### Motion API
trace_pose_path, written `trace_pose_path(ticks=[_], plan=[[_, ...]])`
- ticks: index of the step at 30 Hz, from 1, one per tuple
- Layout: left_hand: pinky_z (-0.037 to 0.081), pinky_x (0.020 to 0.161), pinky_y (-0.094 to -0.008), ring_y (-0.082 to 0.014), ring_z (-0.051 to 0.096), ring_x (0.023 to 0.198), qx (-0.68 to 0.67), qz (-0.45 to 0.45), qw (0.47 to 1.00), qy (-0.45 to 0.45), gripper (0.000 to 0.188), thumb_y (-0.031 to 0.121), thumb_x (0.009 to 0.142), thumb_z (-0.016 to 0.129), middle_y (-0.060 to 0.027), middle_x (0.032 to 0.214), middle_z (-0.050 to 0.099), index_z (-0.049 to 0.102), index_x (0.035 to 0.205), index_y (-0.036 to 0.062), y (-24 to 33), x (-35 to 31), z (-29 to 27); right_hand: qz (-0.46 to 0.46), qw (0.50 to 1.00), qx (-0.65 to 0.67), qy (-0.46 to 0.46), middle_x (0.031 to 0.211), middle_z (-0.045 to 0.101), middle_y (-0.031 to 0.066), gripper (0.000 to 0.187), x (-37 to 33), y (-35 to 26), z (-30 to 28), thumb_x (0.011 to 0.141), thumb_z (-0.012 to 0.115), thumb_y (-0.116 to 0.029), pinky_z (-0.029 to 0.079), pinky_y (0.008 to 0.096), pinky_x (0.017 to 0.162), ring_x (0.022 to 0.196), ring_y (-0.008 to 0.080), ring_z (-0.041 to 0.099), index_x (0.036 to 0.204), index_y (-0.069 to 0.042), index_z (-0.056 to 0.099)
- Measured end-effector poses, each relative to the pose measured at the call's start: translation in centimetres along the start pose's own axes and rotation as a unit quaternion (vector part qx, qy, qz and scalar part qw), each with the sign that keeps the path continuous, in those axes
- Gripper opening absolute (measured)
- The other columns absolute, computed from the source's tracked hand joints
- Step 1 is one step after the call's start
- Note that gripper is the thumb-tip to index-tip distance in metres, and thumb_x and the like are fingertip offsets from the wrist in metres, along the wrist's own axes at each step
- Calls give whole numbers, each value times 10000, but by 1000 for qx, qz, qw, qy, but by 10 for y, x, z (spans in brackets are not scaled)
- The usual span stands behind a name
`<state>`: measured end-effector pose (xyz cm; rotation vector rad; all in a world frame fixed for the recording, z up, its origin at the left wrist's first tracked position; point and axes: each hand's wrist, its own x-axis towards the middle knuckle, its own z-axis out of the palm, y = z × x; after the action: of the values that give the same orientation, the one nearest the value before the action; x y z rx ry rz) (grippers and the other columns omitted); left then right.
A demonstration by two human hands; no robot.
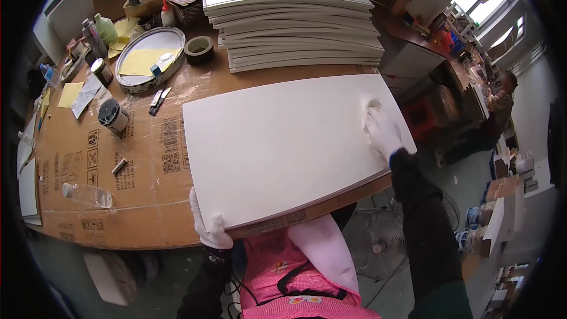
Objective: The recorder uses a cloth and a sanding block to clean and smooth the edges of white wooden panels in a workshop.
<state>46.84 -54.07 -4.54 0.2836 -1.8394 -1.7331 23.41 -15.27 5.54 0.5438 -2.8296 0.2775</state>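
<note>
The large white panel [283, 147], lying flat below the panel stack [295, 18], looks stiff yet scuffable: your gloved left hand [209, 224] clamps its near corner, while your right hand [381, 130] presses a small rubbing pad against its far edge.

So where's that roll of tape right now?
The roll of tape lies at the table's far left, between the round metal tray and the stack of white boards.

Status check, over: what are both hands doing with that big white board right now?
Left hand grips white board at near-left corner. Right hand pressed on its far-right surface, small pad underneath. Board stack behind, nothing blocking.
</note>
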Motion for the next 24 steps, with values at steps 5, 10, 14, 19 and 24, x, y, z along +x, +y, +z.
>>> trace_pose_path(ticks=[5, 10, 14, 19, 24], plan=[[338, 1133, -397, -342, 433, 1380, 25, -17, 999, 32, 727, 335, 941, 405, -264, 1504, 414, 295, 1490, -129, -8, -10, -22, -62, 997, -6, -45, 1235, 535, 225, 539, -30, -142, 54, 912, 509, -162, 430, 499, 1015, 1119, 404, 529, 1421, -5, 427], [315, 1147, -410, -343, 410, 1397, -4, 6, 1000, 4, 762, 394, 953, 422, -268, 1509, 405, 289, 1495, -124, -20, -17, -6, -182, 923, 316, -122, 1007, 643, 102, 201, -63, -349, 39, 870, 519, -86, 503, 384, 859, 930, 288, 628, 1048, -107, 610], [310, 1149, -417, -344, 402, 1401, 358, 48, 931, -47, 771, 410, 957, 428, -266, 1516, 394, 284, 1500, -118, -59, -37, -41, -68, 700, 698, -133, 1103, 679, 116, 240, -73, -409, 42, 936, 514, 6, 516, 348, 864, 1013, 286, 660, 1101, -99, 653], [310, 1147, -430, -346, 391, 1402, -79, 46, 995, 35, 773, 423, 967, 447, -251, 1542, 356, 276, 1514, -96, -15, -11, -5, -175, 923, 341, -35, 1331, 569, 181, 338, -54, -280, 25, 904, 583, -107, 458, 422, 1006, 1218, 376, 539, 1238, -114, 632], [298, 1155, -435, -350, 378, 1409, 83, 10, 996, 27, 750, 378, 942, 418, -246, 1552, 340, 281, 1516, -85, -12, -10, -28, -120, 986, -109, -26, 1096, 678, 106, 391, -82, -126, 26, 941, 537, -122, 558, 380, 726, 922, 255, 656, 1315, -14, 575]])
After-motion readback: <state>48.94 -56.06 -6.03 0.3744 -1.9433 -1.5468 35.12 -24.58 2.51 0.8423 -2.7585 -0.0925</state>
